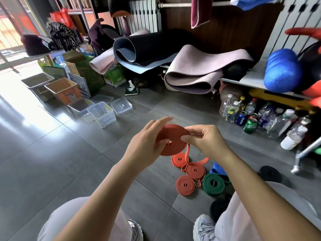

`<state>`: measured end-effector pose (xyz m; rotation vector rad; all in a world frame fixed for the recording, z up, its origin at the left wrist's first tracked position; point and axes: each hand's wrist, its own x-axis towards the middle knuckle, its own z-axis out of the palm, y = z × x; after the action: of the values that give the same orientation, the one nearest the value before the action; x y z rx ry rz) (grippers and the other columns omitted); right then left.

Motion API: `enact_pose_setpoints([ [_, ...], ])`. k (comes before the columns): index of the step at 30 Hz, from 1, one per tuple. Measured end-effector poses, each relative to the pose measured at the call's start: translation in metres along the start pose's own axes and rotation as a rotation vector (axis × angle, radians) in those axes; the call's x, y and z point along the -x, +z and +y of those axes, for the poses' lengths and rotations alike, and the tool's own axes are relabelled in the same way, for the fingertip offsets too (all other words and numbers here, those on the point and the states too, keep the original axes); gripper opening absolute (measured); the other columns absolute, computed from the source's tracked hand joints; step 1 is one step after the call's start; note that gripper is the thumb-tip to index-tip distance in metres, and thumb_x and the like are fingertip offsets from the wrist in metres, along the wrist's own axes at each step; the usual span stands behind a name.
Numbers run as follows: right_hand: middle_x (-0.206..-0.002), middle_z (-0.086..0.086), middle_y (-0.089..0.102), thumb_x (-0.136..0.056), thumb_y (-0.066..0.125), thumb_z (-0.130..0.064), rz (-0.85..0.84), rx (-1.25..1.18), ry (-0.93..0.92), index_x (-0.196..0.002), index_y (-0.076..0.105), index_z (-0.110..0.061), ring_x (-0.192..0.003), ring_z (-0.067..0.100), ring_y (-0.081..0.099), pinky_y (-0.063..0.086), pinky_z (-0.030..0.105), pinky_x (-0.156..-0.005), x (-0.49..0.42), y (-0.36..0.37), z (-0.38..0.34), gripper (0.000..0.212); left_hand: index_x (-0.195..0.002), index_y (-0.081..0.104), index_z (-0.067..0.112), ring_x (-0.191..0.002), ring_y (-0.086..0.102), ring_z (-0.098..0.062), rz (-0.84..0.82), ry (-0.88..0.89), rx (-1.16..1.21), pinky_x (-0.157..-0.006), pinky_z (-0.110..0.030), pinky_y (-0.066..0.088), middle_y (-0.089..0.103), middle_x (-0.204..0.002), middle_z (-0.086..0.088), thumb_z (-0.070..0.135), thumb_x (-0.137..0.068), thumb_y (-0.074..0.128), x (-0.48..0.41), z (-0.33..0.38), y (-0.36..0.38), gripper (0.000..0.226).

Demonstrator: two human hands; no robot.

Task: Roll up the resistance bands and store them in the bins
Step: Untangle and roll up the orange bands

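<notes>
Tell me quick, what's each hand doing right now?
Left hand: holding the half-rolled red band.
Right hand: pinching the same band at the roll's edge.

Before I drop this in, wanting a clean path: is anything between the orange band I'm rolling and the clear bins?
Nothing visible: bare floor tiles lie between the orange band and the clear bins. Its loose tail hangs to the floor, though.

Light: bright daylight from the window (10,32) on the far left.
Glare: white sheen washes out the floor tiles (26,108) there.
Focus: orange band (173,134) sharp at centre.
Edges: bowed lines; red object (305,32) at right smeared.
</notes>
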<state>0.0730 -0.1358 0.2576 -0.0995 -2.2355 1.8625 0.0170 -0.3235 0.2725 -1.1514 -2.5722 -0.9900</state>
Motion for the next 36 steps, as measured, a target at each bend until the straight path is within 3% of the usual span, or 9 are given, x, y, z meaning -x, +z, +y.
enact_pose_setpoints([
  [4, -0.082, -0.008, 0.075, -0.076, 0.075, -0.005, -0.031, 0.100, -0.029, -0.085, 0.072, -0.033, -0.081, 0.008, 0.071, 0.055, 0.024, -0.081, 0.003, 0.000, 0.000, 0.030, -0.136, 0.043, 0.039, -0.098, 0.058, -0.021, -0.131, 0.082, -0.143, -0.078, -0.035, 0.052, 0.053, -0.118, 0.006, 0.012, -0.088, 0.057, 0.001, 0.001, -0.002, 0.057],
  [9, -0.083, -0.008, 0.075, -0.074, 0.077, -0.007, -0.047, 0.121, -0.036, -0.085, 0.072, -0.034, -0.081, 0.008, 0.071, 0.055, 0.025, -0.081, 0.005, 0.002, -0.001, 0.029, -0.129, 0.047, 0.031, -0.099, 0.059, -0.025, -0.183, 0.052, -0.060, -0.084, -0.038, 0.050, 0.054, -0.121, 0.005, 0.002, -0.083, 0.058, 0.000, -0.004, 0.000, 0.056],
  [15, -0.081, -0.012, 0.074, -0.065, 0.078, -0.017, 0.044, -0.065, -0.095, -0.085, 0.071, -0.030, -0.080, 0.005, 0.070, 0.052, 0.013, -0.073, 0.002, -0.006, -0.009, 0.025, -0.133, 0.039, 0.044, -0.104, 0.053, -0.010, -0.071, 0.019, 0.192, -0.092, -0.019, 0.042, 0.058, -0.116, 0.001, 0.001, -0.085, 0.059, -0.004, -0.004, 0.003, 0.067],
  [19, -0.079, -0.017, 0.073, -0.073, 0.075, -0.005, 0.094, -0.074, -0.120, -0.085, 0.071, -0.032, -0.079, 0.000, 0.069, 0.050, 0.010, -0.071, 0.000, -0.008, -0.009, 0.030, -0.127, 0.039, 0.049, -0.106, 0.051, 0.000, 0.056, -0.008, 0.293, -0.094, -0.013, 0.038, 0.059, -0.116, 0.004, 0.001, -0.085, 0.059, -0.006, -0.003, 0.003, 0.066],
  [27, -0.074, -0.014, 0.073, -0.067, 0.077, -0.011, 0.142, -0.174, -0.063, -0.084, 0.072, -0.026, -0.072, -0.001, 0.068, 0.050, 0.010, -0.065, -0.002, -0.008, -0.007, 0.024, -0.120, 0.049, 0.043, -0.109, 0.051, 0.011, 0.277, -0.145, 0.555, -0.100, -0.036, 0.046, 0.056, -0.110, 0.041, -0.010, -0.082, 0.059, -0.009, 0.006, 0.001, 0.065],
  [29, -0.074, -0.010, 0.074, -0.063, 0.077, -0.016, 0.139, -0.221, -0.025, -0.085, 0.071, -0.024, -0.072, 0.002, 0.069, 0.051, 0.013, -0.064, -0.002, -0.007, -0.007, 0.024, -0.115, 0.051, 0.046, -0.109, 0.056, -0.001, 0.288, -0.211, 0.655, -0.096, -0.048, 0.049, 0.058, -0.108, 0.037, -0.010, -0.083, 0.059, -0.009, 0.009, 0.004, 0.065],
  [32, -0.075, -0.005, 0.074, -0.072, 0.073, -0.004, 0.130, -0.264, -0.003, -0.086, 0.071, -0.019, -0.072, 0.007, 0.071, 0.054, 0.016, -0.065, -0.003, -0.007, -0.005, 0.021, -0.110, 0.053, 0.046, -0.107, 0.059, -0.024, 0.253, -0.269, 0.733, -0.089, -0.057, 0.050, 0.062, -0.111, 0.009, -0.010, -0.083, 0.060, -0.007, 0.012, 0.009, 0.062],
  [34, -0.073, -0.006, 0.074, -0.074, 0.071, 0.002, 0.124, -0.223, 0.000, -0.084, 0.070, -0.019, -0.070, 0.006, 0.070, 0.053, 0.015, -0.066, -0.002, -0.009, -0.006, 0.023, -0.102, 0.052, 0.041, -0.096, 0.061, -0.029, 0.205, -0.273, 0.660, -0.085, -0.048, 0.054, 0.061, -0.104, -0.003, -0.005, -0.083, 0.063, -0.006, 0.012, 0.010, 0.051],
  [36, -0.072, -0.010, 0.073, -0.072, 0.073, 0.004, 0.093, -0.132, -0.003, -0.082, 0.070, -0.020, -0.069, 0.001, 0.069, 0.052, 0.012, -0.067, -0.001, -0.011, -0.006, 0.026, -0.089, 0.050, 0.033, -0.084, 0.062, -0.021, 0.191, -0.260, 0.533, -0.075, -0.027, 0.053, 0.061, -0.091, 0.003, 0.003, -0.081, 0.069, -0.007, 0.007, 0.006, 0.036],
])
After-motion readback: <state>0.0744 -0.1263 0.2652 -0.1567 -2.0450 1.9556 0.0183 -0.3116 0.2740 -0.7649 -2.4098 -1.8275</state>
